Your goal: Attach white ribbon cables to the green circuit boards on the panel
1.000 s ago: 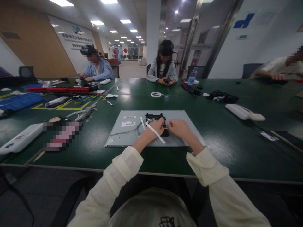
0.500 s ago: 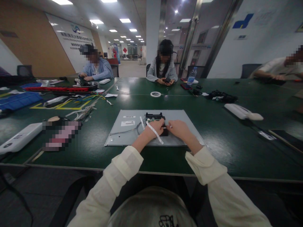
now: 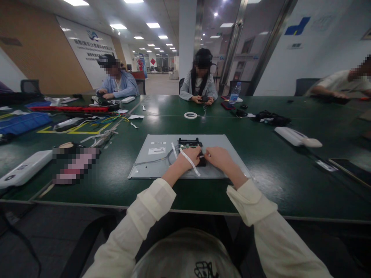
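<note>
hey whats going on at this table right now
A person in cream sleeves sits at a green table with a grey flat panel lying in front of them. Both hands meet at a small black part by the circuit board near the panel's middle: the left hand rests on it with a white strip draped over it, and the right hand pinches at it. Across the table, other people work on their own pieces.

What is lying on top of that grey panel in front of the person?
On the grey panel sit a black part, white labels, a grey cable and a white strip across the left hand. Both hands, the right hand too, cover what they work on.
</note>
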Demonstrator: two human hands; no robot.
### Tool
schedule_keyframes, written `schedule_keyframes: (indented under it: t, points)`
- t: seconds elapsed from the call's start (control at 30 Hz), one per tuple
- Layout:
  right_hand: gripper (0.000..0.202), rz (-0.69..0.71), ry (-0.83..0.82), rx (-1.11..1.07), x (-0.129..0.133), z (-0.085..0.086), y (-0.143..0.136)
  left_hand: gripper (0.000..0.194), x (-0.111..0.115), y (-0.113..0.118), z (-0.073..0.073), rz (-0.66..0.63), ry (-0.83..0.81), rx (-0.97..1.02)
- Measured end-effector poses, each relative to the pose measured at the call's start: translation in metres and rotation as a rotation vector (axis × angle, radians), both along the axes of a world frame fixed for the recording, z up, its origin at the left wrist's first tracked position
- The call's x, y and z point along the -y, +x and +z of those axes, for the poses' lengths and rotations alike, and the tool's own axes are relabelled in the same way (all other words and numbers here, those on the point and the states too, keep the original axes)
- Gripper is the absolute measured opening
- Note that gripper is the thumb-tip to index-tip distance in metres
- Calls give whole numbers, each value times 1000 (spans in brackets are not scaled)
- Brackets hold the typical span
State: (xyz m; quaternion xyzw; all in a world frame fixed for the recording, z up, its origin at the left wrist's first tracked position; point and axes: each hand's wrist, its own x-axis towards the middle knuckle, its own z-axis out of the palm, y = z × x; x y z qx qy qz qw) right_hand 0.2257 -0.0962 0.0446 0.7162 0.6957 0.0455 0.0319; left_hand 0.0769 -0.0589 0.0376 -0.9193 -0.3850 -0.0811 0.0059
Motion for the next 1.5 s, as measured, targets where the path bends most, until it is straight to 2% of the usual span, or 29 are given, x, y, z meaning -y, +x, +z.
schedule_keyframes:
  t: [0.47,0.7,1.13,1.2,1.3,1.4,1.5]
  points:
    - [29,-67,-2,8,1,1,-2,16,2,-1,11,-28,-45,-28]
    - [29,-102,5,21,1,-1,3,16,1,-2,11,-22,-46,-27]
    - [25,-119,7,-10,4,4,7,20,0,-5,16,9,-71,-84]
    - [25,-127,40,-42,3,6,6,21,0,-5,16,14,-69,-100]
    - [28,-114,188,-151,3,8,2,21,-1,-6,17,6,-58,-107]
    - [27,-1,289,-347,4,10,-5,20,-1,-6,16,-11,-45,-93]
    - [28,147,237,-564,4,11,-12,18,-1,-7,16,-15,-22,-76]
